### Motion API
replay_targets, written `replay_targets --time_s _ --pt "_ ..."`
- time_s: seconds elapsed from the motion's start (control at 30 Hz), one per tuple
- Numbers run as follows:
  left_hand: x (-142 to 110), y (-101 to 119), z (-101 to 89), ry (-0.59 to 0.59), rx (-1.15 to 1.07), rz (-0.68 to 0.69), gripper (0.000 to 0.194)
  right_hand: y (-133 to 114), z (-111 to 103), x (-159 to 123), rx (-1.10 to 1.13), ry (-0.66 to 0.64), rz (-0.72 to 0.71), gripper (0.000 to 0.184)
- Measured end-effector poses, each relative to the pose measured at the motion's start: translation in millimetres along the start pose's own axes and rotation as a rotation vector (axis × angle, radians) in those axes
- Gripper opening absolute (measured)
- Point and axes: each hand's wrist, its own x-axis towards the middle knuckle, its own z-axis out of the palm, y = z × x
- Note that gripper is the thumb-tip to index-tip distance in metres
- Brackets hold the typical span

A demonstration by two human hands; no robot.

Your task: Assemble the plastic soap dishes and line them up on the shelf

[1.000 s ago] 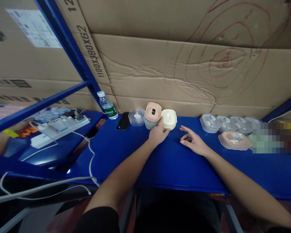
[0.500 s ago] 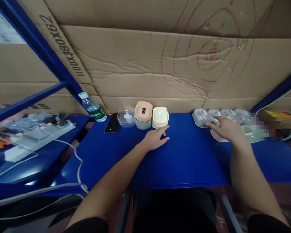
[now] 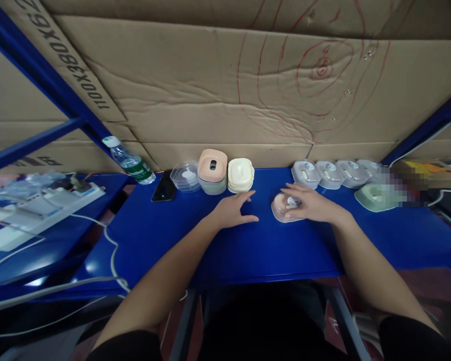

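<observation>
The right hand (image 3: 314, 204) grips the pink box (image 3: 279, 207) from its right, well back from the table's (image 3: 255, 255) front edge. The left hand (image 3: 228, 210), open with fingers spread, is just before the cream stack (image 3: 241, 173). Blue tabletop shows between left hand and box.

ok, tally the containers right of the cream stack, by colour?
Grey containers: 4
Pink container: 1
Green container: 1
Total: 6 in view; the blur at far right could hide more.
</observation>
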Motion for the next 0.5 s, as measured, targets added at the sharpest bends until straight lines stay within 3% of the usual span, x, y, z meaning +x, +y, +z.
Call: replay_targets --time_s 0.1,0.2,0.37,0.5 --pt "-1.9 5.2 -0.2 0.007 -0.020 0.037 0.105 -10.7 13.8 5.6 0.080 0.037 -0.047 0.093" --pt "-4.4 10.9 -0.5 0.030 -0.026 0.101 0.110 -26.4 24.2 9.8 0.195 0.012 -0.195 0.105" --pt "-7.6 11.6 -1.0 0.037 -0.017 0.172 0.083 -30.0 30.5 11.2 0.231 0.003 -0.212 0.098" --pt "-8.5 9.2 -3.6 0.063 0.007 0.160 0.075 -27.1 30.7 12.5 0.270 0.148 -0.197 0.097"
